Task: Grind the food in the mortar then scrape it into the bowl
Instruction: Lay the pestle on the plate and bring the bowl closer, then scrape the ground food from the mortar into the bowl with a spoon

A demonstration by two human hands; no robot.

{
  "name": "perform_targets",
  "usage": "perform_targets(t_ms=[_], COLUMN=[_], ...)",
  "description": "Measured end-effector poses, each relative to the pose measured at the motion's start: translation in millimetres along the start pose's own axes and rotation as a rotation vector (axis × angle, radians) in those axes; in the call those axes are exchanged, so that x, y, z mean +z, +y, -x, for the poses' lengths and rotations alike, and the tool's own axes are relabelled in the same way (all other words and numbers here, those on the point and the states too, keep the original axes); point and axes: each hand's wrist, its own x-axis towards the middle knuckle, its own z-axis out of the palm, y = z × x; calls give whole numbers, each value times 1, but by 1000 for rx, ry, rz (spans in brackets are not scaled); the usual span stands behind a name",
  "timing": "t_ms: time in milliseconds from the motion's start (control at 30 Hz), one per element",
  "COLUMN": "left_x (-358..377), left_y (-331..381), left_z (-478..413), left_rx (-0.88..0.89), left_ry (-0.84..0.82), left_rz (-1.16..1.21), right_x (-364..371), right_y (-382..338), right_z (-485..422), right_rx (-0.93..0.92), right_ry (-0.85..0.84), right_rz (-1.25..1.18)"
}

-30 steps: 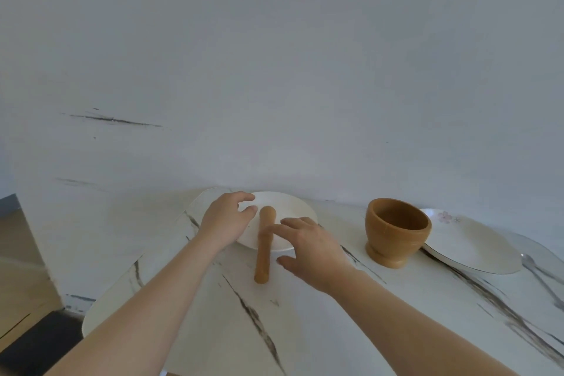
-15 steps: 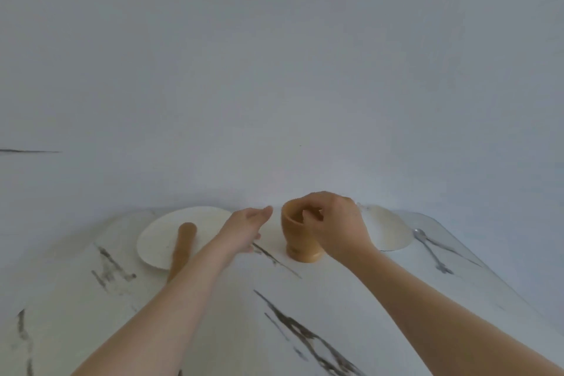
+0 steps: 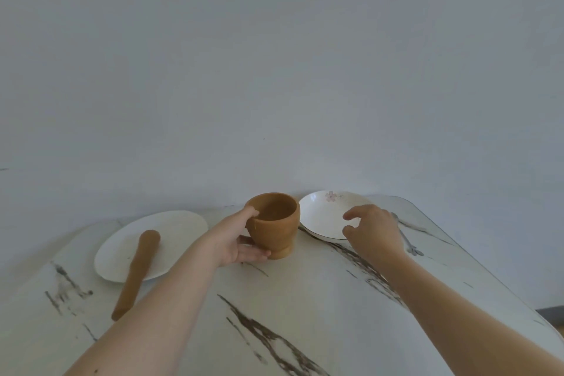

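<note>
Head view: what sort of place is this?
Likely a home dining or kitchen table: a marble-pattern tabletop against a plain wall, with a wooden mortar, a pestle lying partly on a white plate, and a flowered bowl.

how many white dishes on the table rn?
2. A flat plate on the left, with the wooden pestle lying across its near edge; a flower-printed bowl on the right, just behind the mortar, partly covered by the right hand. None seem hidden.
</note>
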Motion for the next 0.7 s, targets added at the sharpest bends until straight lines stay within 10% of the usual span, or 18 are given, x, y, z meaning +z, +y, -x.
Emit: perform_targets(t_ms=[700], left_x=[-6], left_y=[7], left_z=[5], left_rx=[63], left_ry=[-23], left_rz=[397], right_x=[4], right_y=[11], right_z=[-5], right_rx=[466], right_ry=[28], right_rz=[-492])
